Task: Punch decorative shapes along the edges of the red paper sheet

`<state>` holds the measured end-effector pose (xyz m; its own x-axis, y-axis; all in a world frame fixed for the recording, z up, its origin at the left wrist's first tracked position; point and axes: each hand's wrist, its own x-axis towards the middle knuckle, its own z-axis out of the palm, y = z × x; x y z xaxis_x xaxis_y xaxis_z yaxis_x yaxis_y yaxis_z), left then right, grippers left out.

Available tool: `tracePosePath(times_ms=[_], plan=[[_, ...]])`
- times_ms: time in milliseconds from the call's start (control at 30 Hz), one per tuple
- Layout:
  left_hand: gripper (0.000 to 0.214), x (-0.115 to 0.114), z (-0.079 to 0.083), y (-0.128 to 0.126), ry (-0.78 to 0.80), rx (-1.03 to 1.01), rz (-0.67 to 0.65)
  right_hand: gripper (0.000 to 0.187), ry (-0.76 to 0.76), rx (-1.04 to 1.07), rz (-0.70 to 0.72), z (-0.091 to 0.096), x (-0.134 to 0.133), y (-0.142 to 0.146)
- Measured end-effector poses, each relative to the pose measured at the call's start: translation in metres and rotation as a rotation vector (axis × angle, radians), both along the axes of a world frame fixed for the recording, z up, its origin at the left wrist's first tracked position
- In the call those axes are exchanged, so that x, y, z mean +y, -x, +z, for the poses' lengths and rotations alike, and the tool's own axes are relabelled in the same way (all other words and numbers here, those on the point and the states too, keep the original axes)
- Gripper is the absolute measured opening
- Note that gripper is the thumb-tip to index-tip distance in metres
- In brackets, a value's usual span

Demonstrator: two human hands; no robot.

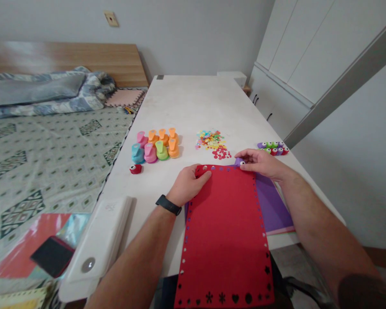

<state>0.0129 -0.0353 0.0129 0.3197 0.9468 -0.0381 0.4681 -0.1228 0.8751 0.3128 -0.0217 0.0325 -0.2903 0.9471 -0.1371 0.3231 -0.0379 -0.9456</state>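
Note:
A red foam sheet [227, 223] with small shapes punched along its edges lies in front of me, its near end hanging past the table edge. My left hand [192, 182] pinches its far left corner, thumb on top. In my right hand [259, 163] is a small purple craft punch [239, 162] with a white eye-like button, set at the sheet's far edge near the right corner. Part of the punch is hidden by my fingers. Purple sheets [273, 204] lie beneath the red one.
Several larger punches [161, 150] stand at the left, with a small red punch [135, 168] nearer me. Colourful cut-outs [210, 139] are heaped beyond the sheet. Small punches [273, 148] sit in rows at the right. A white case [99, 244] lies along the left table edge.

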Motion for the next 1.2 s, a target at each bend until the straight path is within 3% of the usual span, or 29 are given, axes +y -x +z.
tracePosePath(times_ms=[567,1200], plan=[[0.035,0.0003,-0.0021,-0.0002,-0.035,0.035,0.011,0.045,0.016,0.048,-0.023,0.0028,-0.0019,0.0012],[0.035,-0.0008,-0.0008,-0.0004,0.041,-0.052,0.025,0.043,-0.029,-0.028,-0.023,-0.0032,-0.0002,-0.0004]])
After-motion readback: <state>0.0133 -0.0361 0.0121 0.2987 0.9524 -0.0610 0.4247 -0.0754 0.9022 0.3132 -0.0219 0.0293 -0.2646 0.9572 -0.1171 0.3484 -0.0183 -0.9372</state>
